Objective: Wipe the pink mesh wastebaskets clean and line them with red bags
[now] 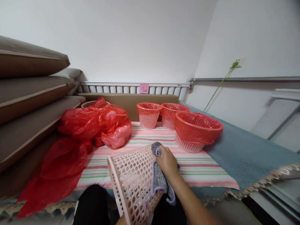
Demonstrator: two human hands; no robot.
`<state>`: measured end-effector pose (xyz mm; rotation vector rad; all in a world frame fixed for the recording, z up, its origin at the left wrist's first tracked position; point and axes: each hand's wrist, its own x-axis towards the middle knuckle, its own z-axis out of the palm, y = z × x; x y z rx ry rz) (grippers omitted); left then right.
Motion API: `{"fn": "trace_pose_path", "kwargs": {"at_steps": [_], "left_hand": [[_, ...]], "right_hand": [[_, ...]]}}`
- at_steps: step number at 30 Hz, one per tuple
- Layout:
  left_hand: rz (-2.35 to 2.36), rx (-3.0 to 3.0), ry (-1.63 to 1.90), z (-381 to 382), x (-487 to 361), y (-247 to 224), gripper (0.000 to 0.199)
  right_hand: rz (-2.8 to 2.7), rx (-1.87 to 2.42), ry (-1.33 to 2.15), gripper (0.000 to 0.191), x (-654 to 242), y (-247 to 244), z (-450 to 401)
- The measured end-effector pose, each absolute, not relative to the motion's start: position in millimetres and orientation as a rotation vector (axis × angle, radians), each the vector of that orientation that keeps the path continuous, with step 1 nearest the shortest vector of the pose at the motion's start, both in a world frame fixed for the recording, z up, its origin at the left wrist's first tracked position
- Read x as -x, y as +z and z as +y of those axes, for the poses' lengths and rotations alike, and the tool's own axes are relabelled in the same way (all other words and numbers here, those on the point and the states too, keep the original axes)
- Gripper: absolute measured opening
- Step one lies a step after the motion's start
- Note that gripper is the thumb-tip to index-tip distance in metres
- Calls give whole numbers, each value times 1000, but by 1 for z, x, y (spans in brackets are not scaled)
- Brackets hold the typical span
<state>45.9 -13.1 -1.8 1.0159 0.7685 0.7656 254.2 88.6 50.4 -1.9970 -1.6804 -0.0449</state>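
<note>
A pale pink plastic basket [134, 175] with round holes lies tilted on its side over my lap, its open rim facing left. My right hand [167, 161] is closed on a grey cloth [160, 178] with a purple edge and presses it against the basket's base end. Part of my left hand [121, 220] shows at the basket's lower rim; it holds the basket there, with most of its fingers hidden behind the mesh. Beyond, three pink baskets lined with red plastic bags stand upright: a left one [149, 115], a middle one [172, 115] and a nearer right one [195, 132].
Crumpled red plastic bags [93, 125] spread over the left side, with another basket rim [87, 104] behind them. Grey-brown cushions [30, 93] are stacked at far left. A striped cloth [154, 137] covers part of the blue bedspread [243, 140]. A radiator [112, 88] runs along the wall.
</note>
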Motion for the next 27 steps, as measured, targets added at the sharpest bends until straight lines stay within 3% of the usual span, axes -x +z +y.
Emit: {"fn": "trace_pose_path", "kwargs": {"at_steps": [2, 6, 12, 17, 23, 25, 27], "left_hand": [[757, -1006, 782, -12, -43, 3, 36], [689, -919, 968, 1, -35, 28, 76], [665, -793, 1006, 11, -37, 65, 89], [719, -903, 954, 8, -40, 52, 74], [894, -1090, 926, 18, -25, 21, 24], [879, -1089, 873, 14, -23, 24, 19], [848, -1066, 884, 7, -24, 29, 29]], "right_hand": [[-1658, 2012, -79, 28, -265, 46, 92], [-1650, 1979, -100, 31, -263, 41, 86], [-1550, 1980, 43, 28, -264, 41, 78], [-1549, 1704, 276, 32, -212, 57, 48], [-1769, 1325, 445, 48, -127, 73, 14], [-1822, 1326, 444, 51, -124, 71, 13], [-1867, 1344, 385, 50, -135, 67, 18]]}}
